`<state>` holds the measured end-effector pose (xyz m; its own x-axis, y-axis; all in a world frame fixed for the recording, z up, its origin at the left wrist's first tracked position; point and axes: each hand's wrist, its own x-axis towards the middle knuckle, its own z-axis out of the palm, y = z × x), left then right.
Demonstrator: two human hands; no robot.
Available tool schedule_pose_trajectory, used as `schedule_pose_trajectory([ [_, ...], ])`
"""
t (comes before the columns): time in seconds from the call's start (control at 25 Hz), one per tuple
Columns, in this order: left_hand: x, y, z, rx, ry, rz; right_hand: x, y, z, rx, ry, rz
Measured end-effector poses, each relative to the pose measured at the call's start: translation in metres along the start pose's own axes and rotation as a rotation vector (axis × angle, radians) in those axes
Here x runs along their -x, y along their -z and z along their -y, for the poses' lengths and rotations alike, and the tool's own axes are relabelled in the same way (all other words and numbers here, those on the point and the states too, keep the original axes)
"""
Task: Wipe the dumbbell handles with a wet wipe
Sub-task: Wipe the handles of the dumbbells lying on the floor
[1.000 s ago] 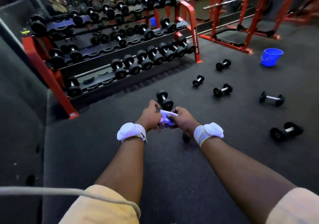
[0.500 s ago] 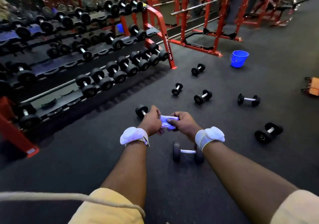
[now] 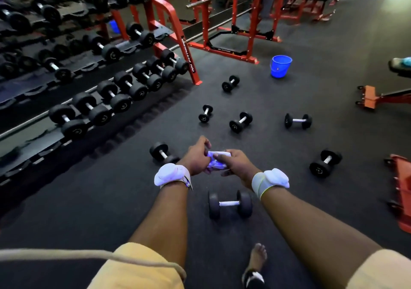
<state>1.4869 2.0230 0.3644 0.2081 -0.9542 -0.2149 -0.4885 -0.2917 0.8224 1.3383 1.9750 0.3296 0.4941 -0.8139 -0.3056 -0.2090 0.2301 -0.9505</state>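
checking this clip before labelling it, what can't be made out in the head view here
Head view throughout:
wet wipe: glare-washed and mostly covered by the left hand and right hand gripping it; its shape is unclear.
dumbbell by the left wrist: near end hidden behind that hand.
blue bucket: contents too small to tell.
red frame: cut off by the right edge.

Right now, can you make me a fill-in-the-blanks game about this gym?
1. The left hand and right hand together hold a white ____.
2. The bucket is coloured ____.
3. The nearest dumbbell lies on the ____.
Missing words: wipe; blue; floor.
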Motion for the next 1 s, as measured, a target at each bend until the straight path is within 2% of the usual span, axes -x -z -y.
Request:
schedule_pose_trajectory([
  [0.28, -0.129, -0.015, -0.016, -0.180, 0.056, -0.049, -0.125, 0.052, 0.000, -0.037, 0.007, 0.038],
  [0.56, -0.232, -0.044, 0.006, -0.337, 0.098, -0.076, -0.239, 0.110, -0.027, 0.199, -0.083, 0.110],
  [0.68, -0.265, -0.069, 0.040, -0.342, 0.088, 0.085, -0.270, 0.119, -0.072, 0.286, -0.250, 0.139],
  [0.84, -0.303, -0.110, 0.104, -0.382, 0.087, 0.286, -0.302, 0.113, -0.147, 0.389, -0.360, 0.227],
  [1.0, -0.342, -0.176, 0.220, -0.355, 0.162, 0.421, -0.332, 0.089, -0.275, 0.454, -0.498, 0.254],
])
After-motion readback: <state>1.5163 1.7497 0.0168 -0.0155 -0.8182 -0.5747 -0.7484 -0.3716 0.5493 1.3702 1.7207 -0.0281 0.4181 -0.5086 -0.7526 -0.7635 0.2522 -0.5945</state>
